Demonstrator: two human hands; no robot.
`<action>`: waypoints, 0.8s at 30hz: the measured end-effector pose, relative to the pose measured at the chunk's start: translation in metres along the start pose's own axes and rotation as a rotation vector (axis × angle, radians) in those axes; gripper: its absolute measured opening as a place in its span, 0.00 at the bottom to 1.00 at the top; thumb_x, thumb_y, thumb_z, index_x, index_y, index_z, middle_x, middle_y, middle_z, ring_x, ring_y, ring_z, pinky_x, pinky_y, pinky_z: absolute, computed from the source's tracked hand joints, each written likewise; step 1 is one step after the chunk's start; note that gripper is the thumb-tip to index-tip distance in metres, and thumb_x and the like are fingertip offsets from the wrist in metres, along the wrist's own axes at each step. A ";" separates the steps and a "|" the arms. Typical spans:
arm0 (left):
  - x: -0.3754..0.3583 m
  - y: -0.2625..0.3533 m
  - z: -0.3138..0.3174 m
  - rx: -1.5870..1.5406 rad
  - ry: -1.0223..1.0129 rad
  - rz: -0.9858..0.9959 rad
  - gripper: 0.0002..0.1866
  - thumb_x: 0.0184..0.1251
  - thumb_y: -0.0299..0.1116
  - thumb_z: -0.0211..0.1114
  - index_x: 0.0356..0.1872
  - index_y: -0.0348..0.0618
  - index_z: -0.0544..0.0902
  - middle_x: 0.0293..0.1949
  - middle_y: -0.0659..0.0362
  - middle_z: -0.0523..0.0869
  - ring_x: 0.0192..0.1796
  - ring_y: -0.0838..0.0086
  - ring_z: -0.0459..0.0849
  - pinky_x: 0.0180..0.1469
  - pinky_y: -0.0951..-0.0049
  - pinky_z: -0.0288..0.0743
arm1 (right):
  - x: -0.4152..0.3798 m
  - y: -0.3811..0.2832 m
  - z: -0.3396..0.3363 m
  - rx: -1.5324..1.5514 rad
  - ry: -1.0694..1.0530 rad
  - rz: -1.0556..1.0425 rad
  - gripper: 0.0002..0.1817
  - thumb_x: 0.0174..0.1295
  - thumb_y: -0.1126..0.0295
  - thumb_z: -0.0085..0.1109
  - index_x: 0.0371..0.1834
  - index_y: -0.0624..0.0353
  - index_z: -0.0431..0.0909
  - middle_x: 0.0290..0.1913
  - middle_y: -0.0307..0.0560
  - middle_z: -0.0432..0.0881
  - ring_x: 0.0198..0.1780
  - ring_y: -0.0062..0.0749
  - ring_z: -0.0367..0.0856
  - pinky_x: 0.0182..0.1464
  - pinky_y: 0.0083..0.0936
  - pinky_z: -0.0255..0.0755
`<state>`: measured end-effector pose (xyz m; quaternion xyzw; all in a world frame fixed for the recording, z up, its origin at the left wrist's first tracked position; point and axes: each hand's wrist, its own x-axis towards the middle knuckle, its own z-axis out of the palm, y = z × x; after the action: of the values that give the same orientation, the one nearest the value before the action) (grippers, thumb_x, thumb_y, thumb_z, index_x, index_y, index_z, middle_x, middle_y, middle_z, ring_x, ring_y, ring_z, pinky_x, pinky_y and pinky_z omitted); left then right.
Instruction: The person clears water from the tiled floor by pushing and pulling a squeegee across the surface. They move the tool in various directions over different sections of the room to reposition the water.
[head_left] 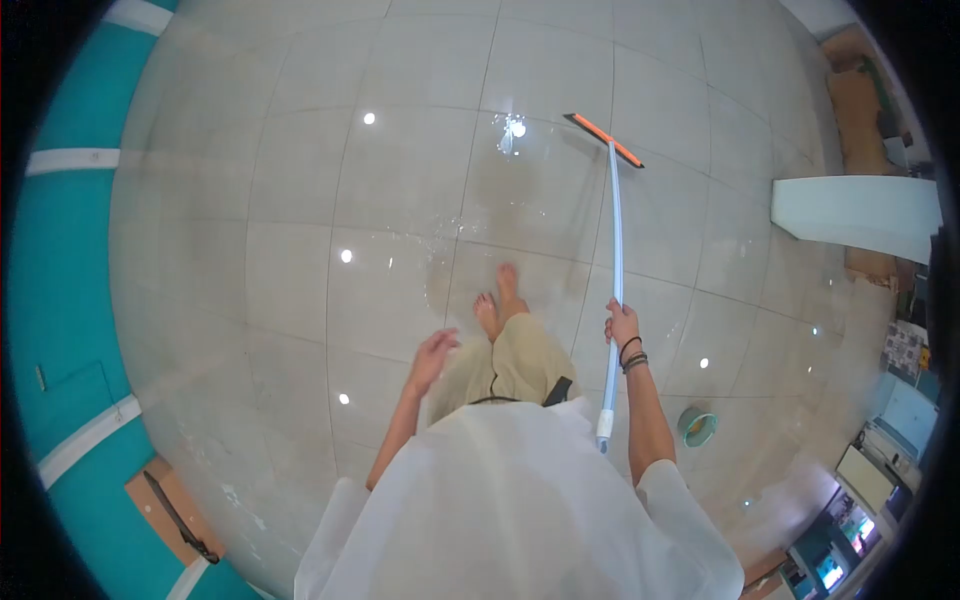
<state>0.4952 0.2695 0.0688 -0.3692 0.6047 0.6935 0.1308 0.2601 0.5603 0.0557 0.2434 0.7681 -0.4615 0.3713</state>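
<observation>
My right hand (621, 324) is wrapped round the pale blue-white pole of a floor squeegee (617, 220), with dark bands on the wrist. The pole runs forward from beside my hip to an orange head with a dark edge, which appears to rest on the tiles ahead and to the right. Holding nothing, my left hand (434, 357) hangs in front of my left thigh, fingers loosely bent and apart. Both bare feet (505, 290) stand on the wet tiled floor (410, 180), where splashes and a puddle glint ahead of me.
A small green bucket (697, 427) stands on the floor to my right. Teal panels with white strips (70, 240) line the left, with a brown box (175, 510) near them. A white panel-like piece (850, 212), cardboard and shelves with lit screens (832, 570) edge the right.
</observation>
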 end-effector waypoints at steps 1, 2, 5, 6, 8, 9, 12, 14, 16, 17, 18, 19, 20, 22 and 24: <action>0.001 0.017 0.023 -0.086 -0.083 -0.039 0.17 0.60 0.38 0.46 0.46 0.39 0.70 0.35 0.58 0.77 0.42 0.76 0.73 0.47 0.77 0.63 | 0.015 -0.017 0.010 0.079 -0.029 -0.047 0.17 0.55 0.56 0.44 0.28 0.63 0.65 0.08 0.39 0.62 0.07 0.25 0.61 0.08 0.23 0.58; 0.017 0.033 0.054 -0.124 -0.259 -0.014 0.20 0.61 0.41 0.45 0.49 0.39 0.68 0.38 0.57 0.76 0.43 0.75 0.72 0.49 0.76 0.62 | 0.039 -0.041 0.017 0.169 -0.047 -0.091 0.17 0.55 0.57 0.44 0.28 0.64 0.65 0.08 0.39 0.62 0.07 0.26 0.61 0.08 0.24 0.58; 0.049 0.081 0.116 -0.327 -0.527 -0.120 0.24 0.62 0.46 0.41 0.53 0.40 0.62 0.42 0.55 0.74 0.47 0.73 0.70 0.51 0.74 0.61 | 0.115 -0.113 0.054 0.072 -0.015 -0.197 0.17 0.53 0.58 0.47 0.25 0.63 0.66 0.10 0.41 0.64 0.09 0.26 0.63 0.10 0.25 0.59; 0.059 0.100 0.124 -0.313 -0.539 -0.118 0.24 0.62 0.46 0.41 0.53 0.40 0.62 0.42 0.55 0.74 0.47 0.73 0.70 0.51 0.74 0.61 | 0.136 -0.139 0.071 0.030 0.020 -0.196 0.16 0.53 0.58 0.47 0.24 0.64 0.66 0.10 0.42 0.64 0.09 0.27 0.64 0.11 0.26 0.61; 0.080 0.120 0.137 -0.297 -0.486 -0.009 0.23 0.63 0.44 0.41 0.54 0.40 0.61 0.43 0.55 0.73 0.47 0.73 0.70 0.51 0.74 0.61 | 0.193 -0.166 0.092 -0.138 -0.011 -0.312 0.18 0.54 0.57 0.44 0.24 0.64 0.66 0.10 0.42 0.64 0.09 0.28 0.64 0.11 0.26 0.61; 0.085 0.117 0.132 -0.301 -0.492 -0.025 0.23 0.63 0.44 0.41 0.54 0.40 0.61 0.43 0.55 0.73 0.47 0.73 0.70 0.51 0.74 0.61 | 0.213 -0.173 0.100 -0.108 -0.025 -0.218 0.19 0.55 0.56 0.42 0.23 0.64 0.66 0.10 0.42 0.64 0.09 0.28 0.64 0.12 0.25 0.62; 0.085 0.097 0.093 -0.368 -0.193 0.110 0.21 0.62 0.42 0.43 0.51 0.39 0.64 0.41 0.56 0.74 0.46 0.73 0.71 0.51 0.75 0.61 | 0.223 -0.185 0.115 0.042 -0.096 -0.036 0.23 0.57 0.53 0.37 0.21 0.64 0.66 0.09 0.41 0.65 0.09 0.28 0.65 0.13 0.24 0.63; 0.070 0.051 0.057 -0.285 -0.042 -0.028 0.19 0.61 0.39 0.46 0.49 0.38 0.67 0.40 0.57 0.74 0.45 0.74 0.72 0.50 0.76 0.62 | 0.217 -0.172 0.115 0.187 -0.143 0.054 0.25 0.57 0.51 0.33 0.20 0.64 0.66 0.09 0.41 0.65 0.10 0.28 0.66 0.14 0.23 0.64; 0.043 -0.014 0.008 -0.146 0.113 -0.114 0.17 0.60 0.37 0.49 0.46 0.37 0.70 0.40 0.57 0.75 0.44 0.75 0.72 0.48 0.78 0.64 | 0.214 -0.151 0.123 0.014 -0.152 -0.071 0.30 0.57 0.47 0.27 0.15 0.64 0.66 0.08 0.44 0.65 0.11 0.31 0.68 0.17 0.27 0.66; 0.021 -0.041 -0.015 -0.090 0.190 -0.156 0.16 0.59 0.35 0.50 0.44 0.36 0.71 0.40 0.56 0.76 0.43 0.75 0.73 0.46 0.79 0.64 | 0.202 -0.143 0.126 0.021 -0.145 -0.077 0.30 0.57 0.47 0.27 0.15 0.64 0.66 0.08 0.44 0.65 0.11 0.31 0.68 0.17 0.27 0.66; -0.001 -0.077 -0.042 -0.062 0.246 -0.181 0.17 0.58 0.36 0.51 0.45 0.35 0.71 0.38 0.56 0.76 0.42 0.75 0.73 0.46 0.78 0.65 | 0.183 -0.126 0.130 -0.156 -0.034 -0.057 0.33 0.57 0.46 0.25 0.15 0.65 0.67 0.09 0.47 0.67 0.12 0.35 0.70 0.20 0.30 0.67; -0.025 -0.114 -0.065 -0.061 0.335 -0.219 0.17 0.58 0.35 0.50 0.44 0.34 0.71 0.37 0.55 0.76 0.40 0.75 0.73 0.45 0.77 0.65 | 0.162 -0.105 0.132 -0.333 0.078 -0.029 0.35 0.57 0.46 0.22 0.14 0.67 0.68 0.10 0.50 0.68 0.14 0.39 0.71 0.23 0.34 0.68; -0.051 -0.139 -0.086 -0.089 0.380 -0.294 0.18 0.57 0.37 0.51 0.44 0.33 0.70 0.37 0.55 0.76 0.38 0.75 0.73 0.42 0.77 0.66 | 0.180 -0.053 0.135 -0.433 0.175 -0.043 0.36 0.57 0.46 0.22 0.17 0.70 0.70 0.11 0.55 0.70 0.16 0.42 0.73 0.26 0.35 0.69; -0.097 -0.198 -0.127 0.007 0.421 -0.494 0.19 0.56 0.38 0.53 0.43 0.33 0.71 0.37 0.54 0.77 0.36 0.74 0.74 0.40 0.76 0.67 | 0.170 0.025 0.130 -0.550 0.244 -0.063 0.37 0.57 0.46 0.21 0.23 0.73 0.72 0.18 0.62 0.73 0.24 0.47 0.76 0.33 0.36 0.69; -0.139 -0.246 -0.156 0.147 0.401 -0.542 0.18 0.54 0.38 0.54 0.41 0.32 0.73 0.34 0.54 0.78 0.34 0.74 0.75 0.38 0.77 0.67 | 0.090 0.101 0.125 -0.584 0.249 -0.065 0.36 0.57 0.46 0.21 0.32 0.71 0.72 0.33 0.66 0.74 0.40 0.52 0.72 0.43 0.37 0.66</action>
<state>0.8011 0.2184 -0.0205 -0.6350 0.5467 0.5018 0.2149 0.3207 0.4974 -0.1067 0.1563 0.9151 -0.1997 0.3137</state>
